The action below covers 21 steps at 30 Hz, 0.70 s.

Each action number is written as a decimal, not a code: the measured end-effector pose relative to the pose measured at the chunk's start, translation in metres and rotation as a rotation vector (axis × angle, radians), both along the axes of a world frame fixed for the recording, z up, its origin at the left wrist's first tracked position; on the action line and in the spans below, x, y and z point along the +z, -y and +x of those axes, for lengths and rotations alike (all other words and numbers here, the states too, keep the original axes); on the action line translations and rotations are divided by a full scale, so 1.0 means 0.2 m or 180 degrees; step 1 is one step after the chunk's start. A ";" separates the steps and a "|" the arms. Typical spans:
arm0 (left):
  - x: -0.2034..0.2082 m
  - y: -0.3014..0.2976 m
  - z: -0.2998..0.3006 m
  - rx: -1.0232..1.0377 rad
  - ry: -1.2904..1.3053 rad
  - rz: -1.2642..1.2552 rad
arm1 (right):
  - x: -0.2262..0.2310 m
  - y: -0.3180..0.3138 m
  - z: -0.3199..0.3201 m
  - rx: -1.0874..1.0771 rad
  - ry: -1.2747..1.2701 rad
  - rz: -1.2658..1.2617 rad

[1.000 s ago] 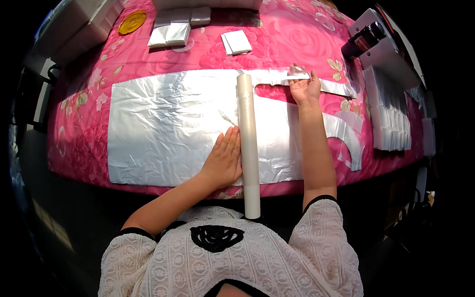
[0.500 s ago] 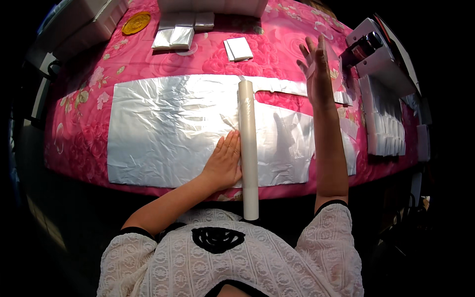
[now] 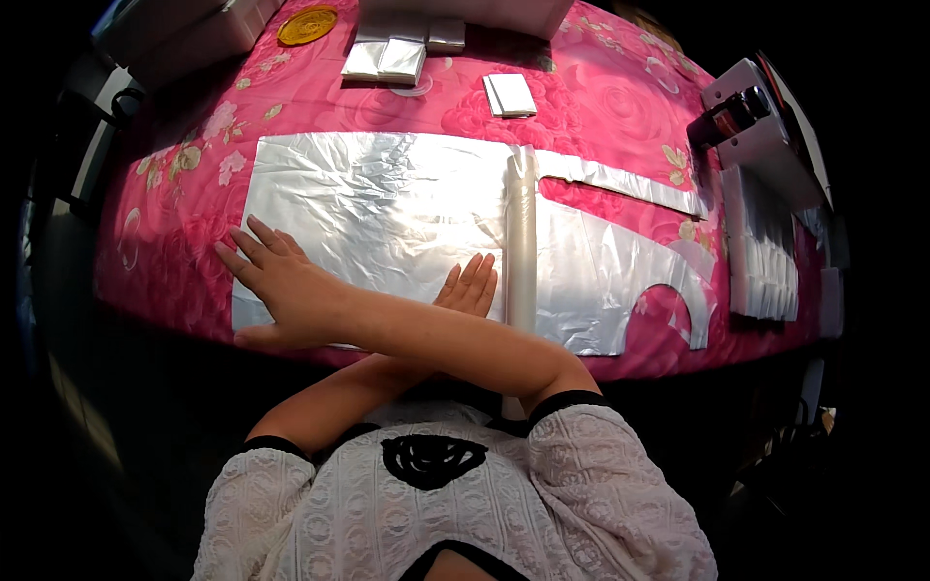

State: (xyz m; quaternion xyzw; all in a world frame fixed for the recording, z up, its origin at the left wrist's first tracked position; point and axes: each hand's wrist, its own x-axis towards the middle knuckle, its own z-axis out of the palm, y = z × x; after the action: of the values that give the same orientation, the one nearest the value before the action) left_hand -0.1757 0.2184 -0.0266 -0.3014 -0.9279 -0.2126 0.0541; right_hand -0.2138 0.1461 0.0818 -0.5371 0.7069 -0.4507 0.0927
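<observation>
A thin, crinkled, silvery-white plastic sheet (image 3: 368, 194) lies spread on the table, with a curved cut-out and narrow strips at its right end. Across it, pointing away from me, rests a long pale roll or tube (image 3: 521, 232), its near part hidden under my right forearm. My left hand (image 3: 470, 288) lies flat on the sheet just left of the roll, partly covered by that forearm. Crossed over my left arm, my right hand (image 3: 279, 286) is at the sheet's left end, fingers spread and nothing in it; whether it touches the plastic I cannot tell.
A pink flowered cloth (image 3: 620, 87) covers the table. At the back are folded plastic packets (image 3: 386, 60), a single packet (image 3: 511, 95) and a yellow disc (image 3: 307, 25). To the right stand a stack of folded plastic (image 3: 760, 247) and a white box (image 3: 775, 145) beside a dark bottle (image 3: 728, 116).
My right hand has swung from the raised position at the far right across to the sheet's left end, over my left arm. The left hand stays beside the roll. The view has shifted slightly.
</observation>
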 end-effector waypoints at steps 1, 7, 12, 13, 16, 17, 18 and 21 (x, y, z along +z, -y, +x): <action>0.09 0.05 0.04 -0.0087 0.0088 0.0117 | 0.04 -0.14 -0.02 0.0050 -0.0079 -0.0255; 0.22 0.51 0.34 -0.0131 0.0479 0.1040 | -0.08 -1.21 -0.04 -0.1418 -0.0573 0.0482; 0.24 0.78 0.61 0.0824 0.0649 0.1206 | -0.23 -1.48 0.03 -0.1013 -0.0933 0.1625; 0.23 0.81 0.65 0.1002 0.0659 0.1257 | -0.24 -1.43 0.03 -0.0906 -0.0943 0.1564; 0.23 0.86 0.72 0.1382 0.0651 0.1459 | -0.25 -1.11 0.01 -0.0445 -0.1008 0.1472; 0.24 0.87 0.74 0.1516 0.0662 0.1554 | -0.22 -0.94 0.03 -0.0175 -0.1054 0.1503; 0.23 0.89 0.75 0.1626 0.0686 0.1648 | -0.19 -0.78 0.08 0.0390 0.0008 0.0968; 0.23 0.95 0.80 0.1925 0.0712 0.1932 | -0.01 -0.37 0.24 0.1626 0.0839 0.0186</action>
State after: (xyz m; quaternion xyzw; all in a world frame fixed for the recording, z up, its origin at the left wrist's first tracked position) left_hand -0.0159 0.0294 0.0197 0.0381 -0.8701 -0.4813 0.0991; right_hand -0.1652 0.2198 0.0804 -0.6317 0.5432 -0.4581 0.3098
